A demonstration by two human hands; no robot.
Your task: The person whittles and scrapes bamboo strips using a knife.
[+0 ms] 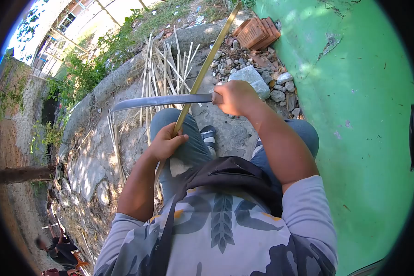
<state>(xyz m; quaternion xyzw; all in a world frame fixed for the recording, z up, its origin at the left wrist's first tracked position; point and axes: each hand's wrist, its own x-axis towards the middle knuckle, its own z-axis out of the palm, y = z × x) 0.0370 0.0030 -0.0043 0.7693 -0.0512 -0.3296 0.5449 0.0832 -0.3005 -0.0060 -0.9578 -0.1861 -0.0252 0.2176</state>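
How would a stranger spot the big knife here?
Left of the wide green surface, find the person's right hand. It grips the knife, which points left across a long yellowish strip. Unlike the pale strips beyond, it has a broad grey blade.

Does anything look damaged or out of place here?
The green surface seems damaged: ragged dark marks near the picture's top and pale patches lower down break its colour. The knife and strip look normal.
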